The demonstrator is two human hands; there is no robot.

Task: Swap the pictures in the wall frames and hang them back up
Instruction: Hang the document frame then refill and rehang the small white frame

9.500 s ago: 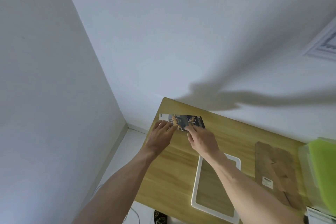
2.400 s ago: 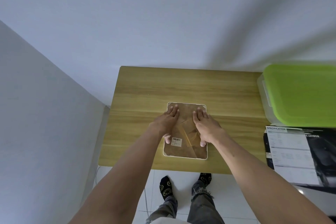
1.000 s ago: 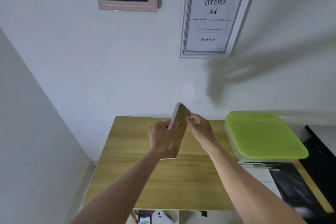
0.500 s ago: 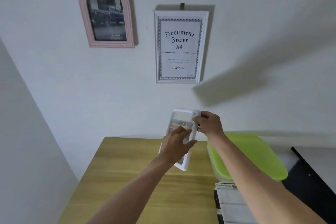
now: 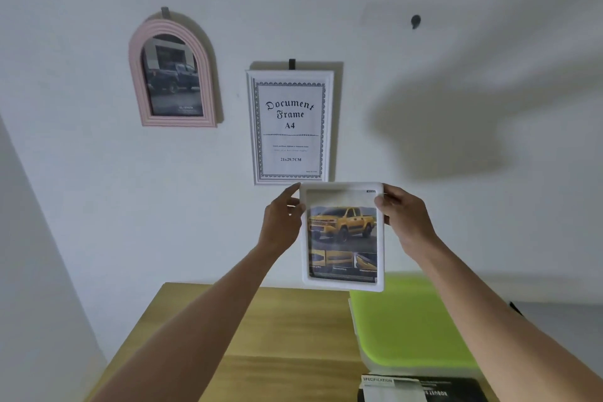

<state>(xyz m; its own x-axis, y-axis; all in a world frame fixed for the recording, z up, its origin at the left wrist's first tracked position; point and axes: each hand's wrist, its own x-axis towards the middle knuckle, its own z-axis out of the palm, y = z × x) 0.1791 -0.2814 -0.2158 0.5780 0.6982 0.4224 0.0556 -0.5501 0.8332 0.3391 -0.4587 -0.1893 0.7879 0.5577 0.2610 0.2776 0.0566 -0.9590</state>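
White plastic rectangular frame showing a yellow truck picture is being gripped at its top corners by both hands, left and right, above the wooden bench; keeping it level should help it catch the dark wall hook.

The white wall frame reads "Document Frame A4, 21x29.7CM"; a sheet reads "SPECIFICATION".

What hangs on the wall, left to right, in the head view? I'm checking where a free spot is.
Pink arched frame with a dark truck picture → white rectangular "Document Frame A4" frame → bare dark wall hook.
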